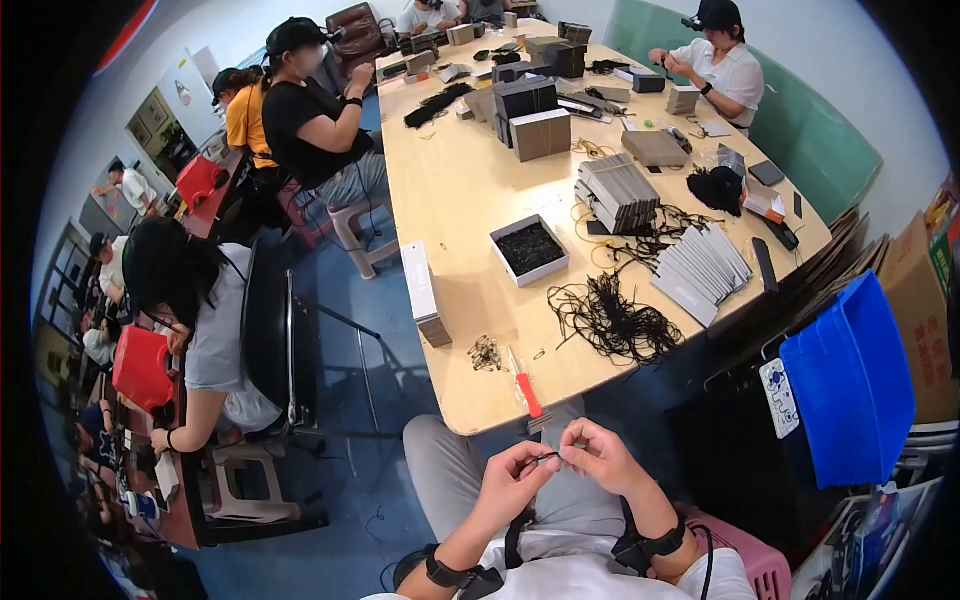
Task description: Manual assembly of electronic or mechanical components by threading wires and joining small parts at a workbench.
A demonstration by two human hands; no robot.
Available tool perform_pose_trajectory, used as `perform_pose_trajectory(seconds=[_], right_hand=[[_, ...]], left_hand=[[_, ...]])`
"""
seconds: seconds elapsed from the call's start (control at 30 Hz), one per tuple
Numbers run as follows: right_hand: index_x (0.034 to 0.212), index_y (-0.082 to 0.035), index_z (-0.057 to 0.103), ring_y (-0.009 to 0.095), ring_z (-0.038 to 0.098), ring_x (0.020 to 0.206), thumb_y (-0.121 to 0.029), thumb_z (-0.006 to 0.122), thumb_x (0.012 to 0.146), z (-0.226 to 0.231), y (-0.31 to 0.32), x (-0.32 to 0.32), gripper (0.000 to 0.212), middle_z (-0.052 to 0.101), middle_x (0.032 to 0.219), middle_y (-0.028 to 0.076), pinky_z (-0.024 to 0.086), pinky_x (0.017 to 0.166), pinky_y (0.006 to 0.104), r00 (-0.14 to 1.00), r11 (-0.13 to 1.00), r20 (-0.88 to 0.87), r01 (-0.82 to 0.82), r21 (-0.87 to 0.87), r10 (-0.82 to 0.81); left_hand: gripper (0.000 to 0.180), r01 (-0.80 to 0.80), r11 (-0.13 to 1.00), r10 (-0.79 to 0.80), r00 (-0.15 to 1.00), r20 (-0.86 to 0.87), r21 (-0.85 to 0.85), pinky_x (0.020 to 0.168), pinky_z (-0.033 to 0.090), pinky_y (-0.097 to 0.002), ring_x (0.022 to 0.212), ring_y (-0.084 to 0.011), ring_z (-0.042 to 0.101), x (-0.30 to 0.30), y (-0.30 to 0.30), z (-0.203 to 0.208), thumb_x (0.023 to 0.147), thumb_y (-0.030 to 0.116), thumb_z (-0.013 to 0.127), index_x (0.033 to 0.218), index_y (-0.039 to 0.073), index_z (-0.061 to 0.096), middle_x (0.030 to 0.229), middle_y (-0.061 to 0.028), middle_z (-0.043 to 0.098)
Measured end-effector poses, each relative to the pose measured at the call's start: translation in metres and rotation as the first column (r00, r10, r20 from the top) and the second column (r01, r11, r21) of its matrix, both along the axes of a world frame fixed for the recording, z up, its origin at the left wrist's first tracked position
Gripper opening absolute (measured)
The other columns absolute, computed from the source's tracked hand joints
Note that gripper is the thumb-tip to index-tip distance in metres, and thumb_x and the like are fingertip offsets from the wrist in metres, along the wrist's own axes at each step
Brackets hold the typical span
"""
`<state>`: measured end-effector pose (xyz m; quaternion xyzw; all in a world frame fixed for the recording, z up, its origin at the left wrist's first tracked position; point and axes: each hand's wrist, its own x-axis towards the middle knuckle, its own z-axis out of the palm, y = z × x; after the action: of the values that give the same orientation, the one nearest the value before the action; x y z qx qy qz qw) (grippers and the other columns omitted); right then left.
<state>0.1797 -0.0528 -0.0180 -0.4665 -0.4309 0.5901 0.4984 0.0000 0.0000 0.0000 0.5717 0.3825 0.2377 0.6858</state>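
Above my lap, in front of the table's near edge, both hands are raised close together. My left hand (513, 484) pinches a thin black cord (544, 458) between thumb and fingertips. The fingertips of my right hand (598, 458) are closed at the cord's other end, nearly touching the left. Most of the cord is hidden by the fingers. On the table beyond lies a tangled bundle of black cords (620, 325). Beside it, light grey tags (700, 270) are fanned out. A red-handled cutter (525, 392) lies near the table edge, close to a small heap of elastic bands (486, 352).
A white open box (530, 250) holds small black pieces. A long white box (424, 295) stands along the left table edge. Farther back are stacked grey tags (617, 193) and cartons (541, 135). A blue bin (850, 380) stands at right. Co-workers sit around.
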Motion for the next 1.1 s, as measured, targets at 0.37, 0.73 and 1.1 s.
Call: perform_pose_trajectory(seconds=[0.37,0.73,1.1], right_hand=[[0.098,-0.004,0.048,0.008,0.048,0.066,-0.012,0.052,0.097,0.013,-0.003,-0.019,0.009,0.05,0.079,0.002,0.042,0.055,0.0212,0.944,0.997,-0.329,0.005,0.079,0.021],[0.095,0.0,0.052,0.022,0.064,0.067,0.002,0.062,0.085,0.033,-0.008,-0.03,0.014,0.062,0.08,0.013,0.05,0.058,0.0316,0.852,0.901,0.422,0.123,0.416,-0.311],[0.098,0.001,0.06,0.02,0.066,0.061,-0.001,0.061,0.087,0.036,-0.008,-0.03,0.011,0.065,0.075,0.014,0.051,0.052,0.0295,0.866,0.906,0.367,0.198,0.374,-0.34]], left_hand=[[0.013,0.236,0.784,0.094,0.869,0.485,-0.574,0.044,0.023,-0.0161,0.049,0.0005,0.03,-0.009,0.004,0.006,0.088,0.014,0.062,0.09,0.003,0.056,0.076,0.0004,0.054],[0.009,0.171,0.856,0.098,0.873,0.478,-0.489,0.046,0.023,-0.0164,0.053,0.0009,0.032,-0.012,0.005,0.012,0.091,0.01,0.06,0.097,0.003,0.059,0.076,0.0043,0.054],[0.01,-0.138,0.989,0.147,0.966,0.214,-0.057,0.056,0.03,-0.0126,0.064,0.0032,0.039,-0.002,-0.004,0.016,0.088,0.003,0.064,0.096,-0.001,0.062,0.079,0.0068,0.056]])
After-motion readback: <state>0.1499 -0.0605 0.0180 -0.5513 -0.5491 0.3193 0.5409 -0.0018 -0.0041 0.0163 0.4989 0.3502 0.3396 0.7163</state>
